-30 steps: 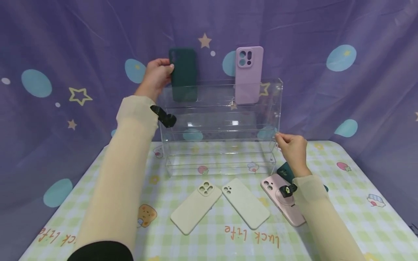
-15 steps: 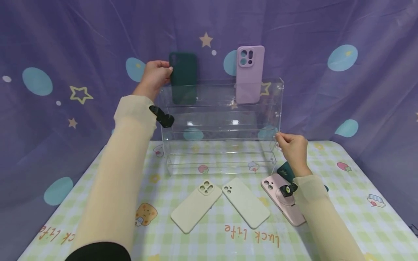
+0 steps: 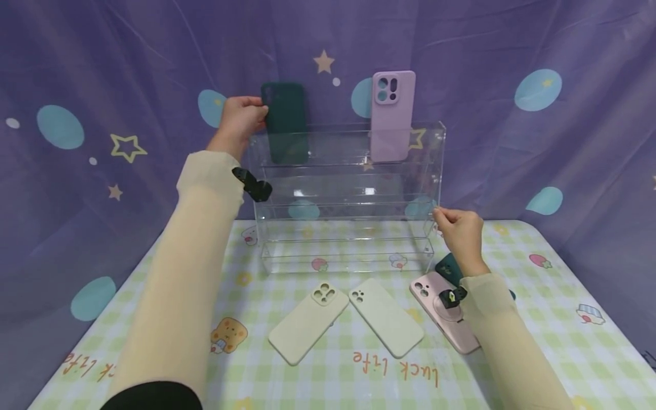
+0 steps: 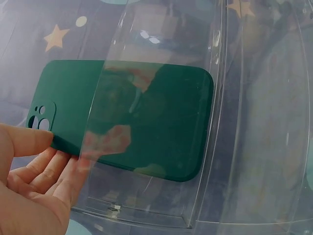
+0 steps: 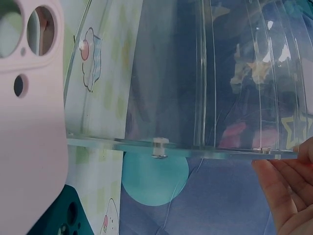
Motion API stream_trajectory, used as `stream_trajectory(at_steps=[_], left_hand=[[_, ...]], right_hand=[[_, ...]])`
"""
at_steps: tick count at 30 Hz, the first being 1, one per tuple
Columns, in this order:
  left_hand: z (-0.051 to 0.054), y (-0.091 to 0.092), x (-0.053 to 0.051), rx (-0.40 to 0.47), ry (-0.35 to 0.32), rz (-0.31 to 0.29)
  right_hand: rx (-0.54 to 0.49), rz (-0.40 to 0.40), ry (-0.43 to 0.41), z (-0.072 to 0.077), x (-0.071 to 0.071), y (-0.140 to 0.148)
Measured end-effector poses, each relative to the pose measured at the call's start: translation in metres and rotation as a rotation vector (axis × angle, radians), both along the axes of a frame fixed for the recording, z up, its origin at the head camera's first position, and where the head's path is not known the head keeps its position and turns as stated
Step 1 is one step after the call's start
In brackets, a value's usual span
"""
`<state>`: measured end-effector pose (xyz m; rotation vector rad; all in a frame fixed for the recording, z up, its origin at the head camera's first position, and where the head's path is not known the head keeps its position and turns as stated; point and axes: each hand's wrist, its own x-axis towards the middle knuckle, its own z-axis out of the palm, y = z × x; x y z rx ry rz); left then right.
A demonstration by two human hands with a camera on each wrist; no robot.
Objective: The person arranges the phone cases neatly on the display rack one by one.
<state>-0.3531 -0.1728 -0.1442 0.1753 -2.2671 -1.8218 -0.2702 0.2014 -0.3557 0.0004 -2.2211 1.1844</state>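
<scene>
In the head view, the green case (image 3: 283,108) is lower than a second ago, and its top has just tipped slightly left; its lower part is now behind the top front panel of the rack (image 3: 348,196), so it looks nearly seated, though the left hand (image 3: 241,121) still pinches its side edge. The lilac case (image 3: 392,117) leans upright in the same tier, well apart on the right. The right hand (image 3: 463,236) pinches the rack's right edge, seemingly steadying it. On the table (image 3: 333,393) lie a cream case (image 3: 307,327), a white case (image 3: 386,319), a pink case (image 3: 458,336) and a teal case (image 3: 448,270), these last two partly hidden by the right arm. In the left wrist view, thumb and fingers hold the camera-hole end; reflections blur whether the foot bears on the ledge. In the right wrist view, fingertips meet the rack's edge, and the pink case blocks the near side.
</scene>
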Motion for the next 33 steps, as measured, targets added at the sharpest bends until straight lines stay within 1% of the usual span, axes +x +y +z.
stream_trajectory(at_steps=[3, 6, 9, 12, 16, 19, 21, 24, 26, 29, 33], left_hand=[[0.0, -0.001, 0.002, 0.01, 0.012, 0.007], [-0.001, -0.003, 0.004, 0.044, 0.026, 0.013], [-0.002, -0.005, 0.007, 0.076, 0.058, 0.018], [-0.003, -0.009, 0.013, 0.126, 0.115, 0.026], [-0.004, -0.013, 0.024, 0.159, 0.215, 0.029], [-0.005, -0.013, 0.034, 0.158, 0.288, 0.03], [-0.007, -0.011, 0.043, 0.156, 0.342, 0.015], [-0.015, -0.006, 0.057, 0.139, 0.412, -0.014], [-0.022, -0.002, 0.067, 0.141, 0.442, -0.04], [-0.033, 0.001, 0.082, 0.152, 0.458, -0.079], [-0.049, 0.005, 0.099, 0.167, 0.457, -0.183]], right_hand=[[0.001, 0.005, -0.008, 0.001, 0.0, -0.001], [0.0, 0.005, -0.018, 0.0, 0.0, -0.001], [0.002, -0.002, -0.023, 0.0, 0.0, -0.001], [0.003, -0.004, -0.021, -0.001, -0.001, -0.002], [0.002, -0.004, -0.015, -0.001, -0.001, -0.002], [0.004, -0.005, -0.018, -0.001, -0.001, -0.002], [0.004, -0.004, -0.019, -0.001, -0.001, -0.002], [0.003, -0.002, -0.023, -0.001, -0.001, -0.002], [0.004, -0.001, -0.021, -0.001, -0.001, -0.002], [0.008, -0.001, -0.021, -0.001, -0.002, -0.001], [0.009, -0.006, -0.028, -0.001, -0.002, 0.0]])
